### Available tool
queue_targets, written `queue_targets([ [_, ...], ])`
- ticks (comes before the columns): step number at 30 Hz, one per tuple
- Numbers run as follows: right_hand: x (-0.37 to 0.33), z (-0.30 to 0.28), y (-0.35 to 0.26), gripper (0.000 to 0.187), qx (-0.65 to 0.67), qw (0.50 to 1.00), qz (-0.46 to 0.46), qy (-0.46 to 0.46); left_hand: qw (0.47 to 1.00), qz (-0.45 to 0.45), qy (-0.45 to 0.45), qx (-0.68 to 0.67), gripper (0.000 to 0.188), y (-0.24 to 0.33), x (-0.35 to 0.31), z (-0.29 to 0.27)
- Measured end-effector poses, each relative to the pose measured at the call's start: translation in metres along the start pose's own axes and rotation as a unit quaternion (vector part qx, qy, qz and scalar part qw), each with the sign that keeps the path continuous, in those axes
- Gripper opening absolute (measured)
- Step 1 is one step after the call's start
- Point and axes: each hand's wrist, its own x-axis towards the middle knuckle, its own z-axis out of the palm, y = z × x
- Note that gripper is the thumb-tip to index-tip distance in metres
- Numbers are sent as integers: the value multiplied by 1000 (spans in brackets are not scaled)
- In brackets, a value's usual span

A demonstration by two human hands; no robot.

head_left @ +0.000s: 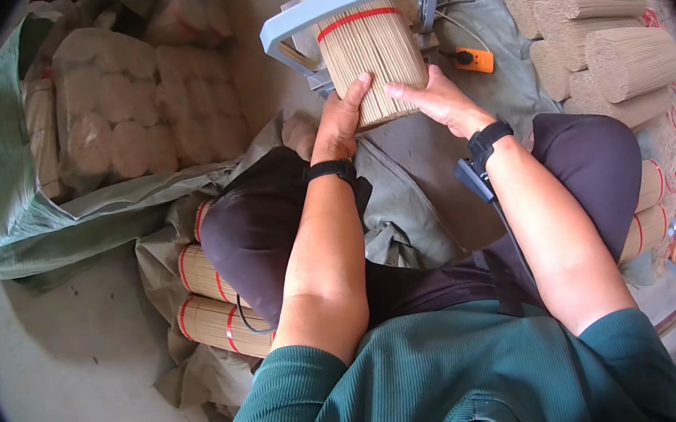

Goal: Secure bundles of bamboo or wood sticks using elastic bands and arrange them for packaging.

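Observation:
Between my hands lies a thick bundle of thin wooden sticks, pale tan, with two red bands around it. It passes under the grey arch of a banding machine, its near end toward me. My left hand grips the near end from the left, thumb on top. On the right side of the same end, my right hand presses with its thumb on top and fingers along the side. The fingers' undersides are hidden beneath the bundle. Black straps circle both wrists; a small dark device hangs at the right one.
Bundles without visible red bands are stacked at the right. Red-banded bundles lie beside my left leg, others by my right. A green sack at the left holds plastic-wrapped bundles. An orange power strip with a cable sits right of the machine.

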Motion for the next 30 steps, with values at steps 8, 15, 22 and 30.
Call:
queue_targets([
  [8,7,-7,-10,95,-41,998,28,-45,999,19,-48,3,81,0,6,-8],
  [15,21,-5,0,103,-44,999,27,15,999,5,-10,-41,79,5,18,-5],
  [22,43,-33,10,105,-188,979,71,-31,997,2,-16,-78,77,8,31,2],
  [30,41,-25,-18,96,-361,926,110,26,998,9,-3,-69,77,6,40,-8],
])
